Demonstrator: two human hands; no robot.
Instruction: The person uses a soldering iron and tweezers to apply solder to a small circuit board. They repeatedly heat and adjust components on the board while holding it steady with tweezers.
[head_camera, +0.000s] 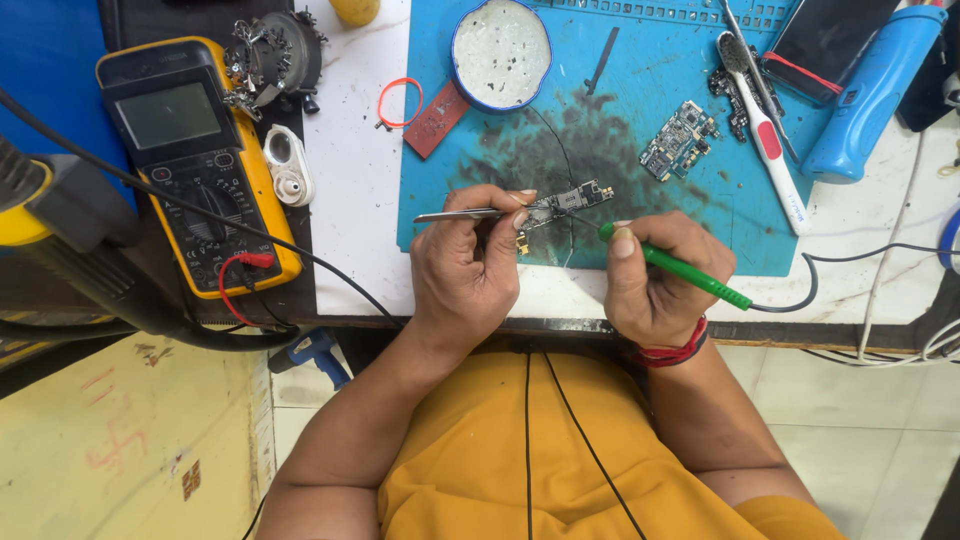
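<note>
Head view, looking down on two busy hands at a blue mat (700, 230). Left hand (468, 262) curled tight around thin metal tweezers (462, 214), fingers closed, also pinching a small circuit board (568, 200) up in the air, just above the near edge of the mat. Right hand (655, 280) wrapped snug round a green soldering iron (680, 272), tip right at the board. Could slip: board held only by fingertips and tweezers, so a little shake might drop it onto the mat. Could burn too, with the hot tip so close to the left thumb. Could also snag, since the black cord (850, 262) trails off to the side and a tug might jerk the tip. Board itself small, long and thin, dark and silvery with tiny gold bits at one end. Another circuit board (680, 138) lying flat further back on the mat, well apart. Yellow meter (200, 160) off to the left, untouched.
</note>
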